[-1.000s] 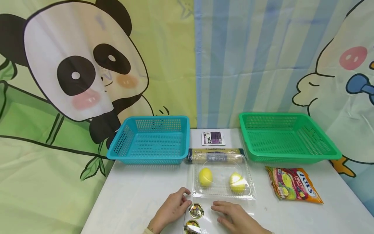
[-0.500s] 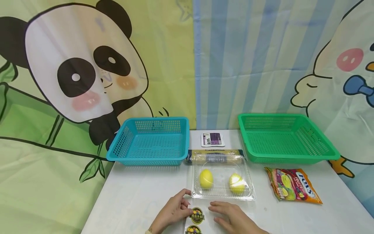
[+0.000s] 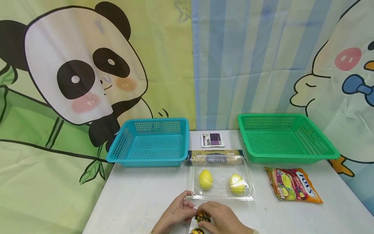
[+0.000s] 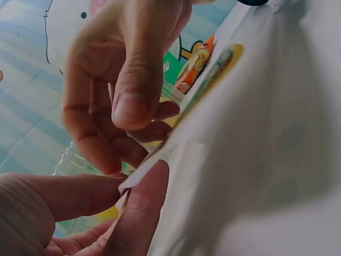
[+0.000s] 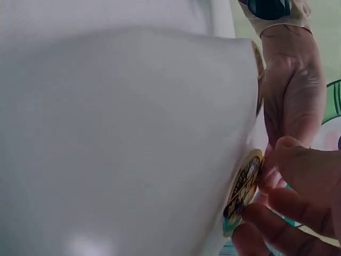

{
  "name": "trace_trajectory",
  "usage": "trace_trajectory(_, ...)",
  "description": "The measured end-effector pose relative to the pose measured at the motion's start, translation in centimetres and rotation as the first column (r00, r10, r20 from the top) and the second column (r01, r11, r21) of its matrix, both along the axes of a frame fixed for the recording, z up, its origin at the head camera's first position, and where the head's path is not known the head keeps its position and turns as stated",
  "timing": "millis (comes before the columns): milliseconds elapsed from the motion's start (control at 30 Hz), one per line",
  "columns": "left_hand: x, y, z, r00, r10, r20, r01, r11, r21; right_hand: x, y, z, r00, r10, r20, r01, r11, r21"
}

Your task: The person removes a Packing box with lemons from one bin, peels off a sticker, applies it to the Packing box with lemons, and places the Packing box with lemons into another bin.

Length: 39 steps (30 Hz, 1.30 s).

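A white sheet (image 5: 133, 133) with round gold-and-black stickers lies at the table's front, lifted and bent along one edge. One sticker (image 3: 202, 216) shows between my hands, another (image 3: 197, 231) below it. My left hand (image 3: 176, 213) pinches the sheet's corner between thumb and finger, as the left wrist view shows. Over the upper sticker is my right hand (image 3: 220, 218), its fingers loosely bent and touching the sheet's edge; its thumb stands apart from the sheet. Just beyond, a clear plastic clamshell box (image 3: 219, 197) holds two yellow lemons (image 3: 205, 179).
Behind the box lies a long dark-and-yellow packet (image 3: 190, 157), with a small purple-and-white pack (image 3: 212, 139) farther back. A blue basket (image 3: 157, 161) stands at the left, a green basket (image 3: 292, 158) at the right. A bag of Fox's candy (image 3: 293, 185) lies on the right.
My right hand has moved left to the upper sticker, and its fingertips have come close to my left hand. The left hand has shifted slightly right with the sheet.
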State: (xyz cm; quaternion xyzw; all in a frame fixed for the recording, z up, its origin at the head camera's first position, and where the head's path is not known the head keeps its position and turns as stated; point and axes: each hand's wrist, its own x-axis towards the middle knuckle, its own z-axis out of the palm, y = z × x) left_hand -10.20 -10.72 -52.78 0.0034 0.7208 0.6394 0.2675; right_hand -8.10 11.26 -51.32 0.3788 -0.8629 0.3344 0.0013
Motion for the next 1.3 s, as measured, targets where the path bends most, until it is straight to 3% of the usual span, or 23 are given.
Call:
trace_trajectory(133, 0.2, 0.4, -0.2, 0.999, 0.018, 0.035, -0.018, 1.0, 0.014, 0.1, -0.5, 0.1, 0.996, -0.062, 0.059, 0.059, 0.997, 0.044)
trace_trajectory(367, 0.6, 0.5, -0.3, 1.0, 0.02, 0.006, -0.021, 0.998, 0.067, 0.3, -0.7, -0.2, 0.984, -0.108, 0.141, 0.101, 0.993, 0.056)
trace_trajectory(633, 0.5, 0.3, -0.1, 0.999, 0.016, -0.036, -0.015, 0.999, 0.042, 0.3, -0.3, -0.4, 0.992, -0.123, -0.016, 0.12, 0.982, -0.144)
trace_trajectory(867, 0.4, 0.0, -0.2, 0.996, -0.01, -0.09, 0.006, 0.999, -0.036, -0.1, 0.7, -0.1, 0.984, -0.167, -0.063, 0.147, 0.959, -0.243)
trace_trajectory(1067, 0.1, -0.4, -0.3, 0.985, -0.037, -0.166, 0.01, 0.987, -0.16, -0.3, 1.9, 1.2, 0.974, -0.226, -0.018, 0.209, 0.928, -0.309)
trace_trajectory(1300, -0.7, -1.5, 0.8, 0.953, -0.086, -0.289, 0.011, 0.968, -0.252, -0.9, 2.8, 3.1, 0.932, -0.363, 0.003, 0.34, 0.87, -0.357)
